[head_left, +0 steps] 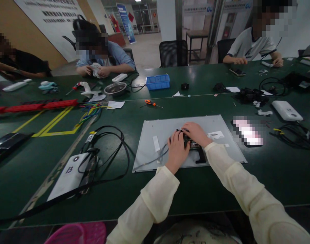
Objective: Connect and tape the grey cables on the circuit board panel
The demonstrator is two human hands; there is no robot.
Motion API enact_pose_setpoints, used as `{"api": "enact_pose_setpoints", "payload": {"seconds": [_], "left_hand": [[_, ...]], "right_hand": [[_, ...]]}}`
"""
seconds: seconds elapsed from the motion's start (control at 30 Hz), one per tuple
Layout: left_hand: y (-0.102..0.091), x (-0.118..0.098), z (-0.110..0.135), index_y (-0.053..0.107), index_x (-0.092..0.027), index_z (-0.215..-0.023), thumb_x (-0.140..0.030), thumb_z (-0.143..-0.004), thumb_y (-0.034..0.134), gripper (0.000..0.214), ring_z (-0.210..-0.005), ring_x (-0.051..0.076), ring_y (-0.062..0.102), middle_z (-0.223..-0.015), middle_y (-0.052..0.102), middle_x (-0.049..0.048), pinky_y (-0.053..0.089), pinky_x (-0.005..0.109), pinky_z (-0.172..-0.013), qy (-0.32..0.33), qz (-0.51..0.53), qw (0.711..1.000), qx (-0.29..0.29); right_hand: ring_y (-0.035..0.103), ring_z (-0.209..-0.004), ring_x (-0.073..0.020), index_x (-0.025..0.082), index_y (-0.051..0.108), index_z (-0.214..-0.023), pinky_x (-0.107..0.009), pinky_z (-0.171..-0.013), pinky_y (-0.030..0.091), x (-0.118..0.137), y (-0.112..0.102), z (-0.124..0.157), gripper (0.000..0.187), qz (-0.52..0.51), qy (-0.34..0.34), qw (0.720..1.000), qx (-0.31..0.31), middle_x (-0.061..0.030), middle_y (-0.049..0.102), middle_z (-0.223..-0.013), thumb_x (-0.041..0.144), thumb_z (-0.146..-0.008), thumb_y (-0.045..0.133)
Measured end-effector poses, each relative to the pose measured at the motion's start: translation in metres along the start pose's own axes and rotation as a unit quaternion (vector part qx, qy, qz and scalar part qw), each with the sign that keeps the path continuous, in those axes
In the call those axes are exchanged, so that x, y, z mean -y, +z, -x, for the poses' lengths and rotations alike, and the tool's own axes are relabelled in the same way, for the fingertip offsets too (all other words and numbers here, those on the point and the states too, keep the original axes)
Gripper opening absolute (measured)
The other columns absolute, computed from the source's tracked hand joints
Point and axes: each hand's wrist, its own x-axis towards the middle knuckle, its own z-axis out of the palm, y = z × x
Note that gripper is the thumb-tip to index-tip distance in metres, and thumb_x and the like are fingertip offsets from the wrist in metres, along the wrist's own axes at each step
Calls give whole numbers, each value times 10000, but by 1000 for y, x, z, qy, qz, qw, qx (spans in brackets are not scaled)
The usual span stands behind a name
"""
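A flat grey metal panel lies on the green table in front of me. On its middle sits a small dark electronic part, mostly covered by my fingers. My left hand grips its left side with bent fingers. Over its top and right side, my right hand curls its fingers. A grey cable runs from the part toward the panel's lower left corner. Just below my right hand a black bracket-like piece shows. White labels are stuck on the panel.
An orange screwdriver lies beyond the panel, near a blue basket. To the right is a phone. A white power bank with black cables is at left. Several people sit across the table.
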Motion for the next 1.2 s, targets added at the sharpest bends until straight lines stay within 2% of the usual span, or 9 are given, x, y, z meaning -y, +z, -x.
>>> {"api": "enact_pose_setpoints", "payload": {"seconds": [0.2,0.43,0.57,0.7,0.77,0.9,0.97,1.1,1.2], "left_hand": [[-1,0,1,437,-168,-1265,-306,-921,449,370,-1298,305,411,-1361,483,161,318,535,-1051,-8,-1,1000,2],[-1,2,3,419,-164,-1291,-325,-928,442,397,-1275,296,433,-1353,483,158,316,520,-1054,-11,-1,1000,2],[-3,2,3,407,-163,-1309,-336,-934,437,414,-1265,288,444,-1341,494,152,327,495,-1051,-10,-2,1000,3],[-4,2,3,426,-165,-1295,-348,-945,419,395,-1279,285,431,-1345,501,133,332,484,-1051,-3,-9,1000,11],[-4,2,3,440,-168,-1286,-357,-948,412,388,-1294,286,417,-1358,496,124,328,485,-1056,-5,-20,1000,17],[-5,1,3,452,-181,-1289,-367,-958,386,386,-1318,280,395,-1386,482,106,317,488,-1073,-12,-42,999,28],[-6,0,3,449,-185,-1297,-377,-965,363,393,-1327,276,389,-1392,478,103,311,494,-1080,-12,-48,998,34],[-7,1,3,444,-182,-1309,-390,-974,336,409,-1331,273,388,-1395,478,105,306,507,-1089,-15,-48,998,43],[-7,2,4,441,-183,-1316,-398,-977,326,418,-1336,274,381,-1398,476,101,314,510,-1087,-11,-48,998,45]], "right_hand": [[590,-953,-219,180,690,-945,-313,-836,422,6,-3,-2,243,36,-16,999,12,-111,673,-981,223,-953,450],[605,-932,-231,194,695,-968,-324,-796,433,7,-10,1,270,43,6,999,3,-109,685,-975,218,-956,426],[599,-968,-249,193,687,-1013,-356,-826,432,-7,-33,11,288,55,36,996,-64,-114,681,-1042,242,-964,407],[582,-1026,-281,179,674,-1095,-417,-895,426,-31,-51,38,306,76,70,986,-135,-129,667,-1112,241,-956,409],[564,-1087,-289,175,672,-1115,-436,-940,418,-44,-47,53,310,89,88,982,-143,-134,656,-1159,220,-943,419],[583,-1094,-275,167,681,-1113,-434,-962,440,-61,-29,75,312,77,107,987,-92,-133,663,-1170,196,-903,452],[582,-1118,-259,161,664,-1149,-422,-987,441,-65,-24,79,338,46,108,988,-104,-127,655,-1196,195,-898,441],[592,-1119,-239,161,657,-1145,-420,-1011,440,-66,-33,82,354,-16,109,979,-169,-112,663,-1183,198,-892,412],[617,-1069,-237,175,672,-1094,-425,-980,461,-66,-41,87,318,-47,120,977,-173,-101,682,-1126,221,-888,434]]}}
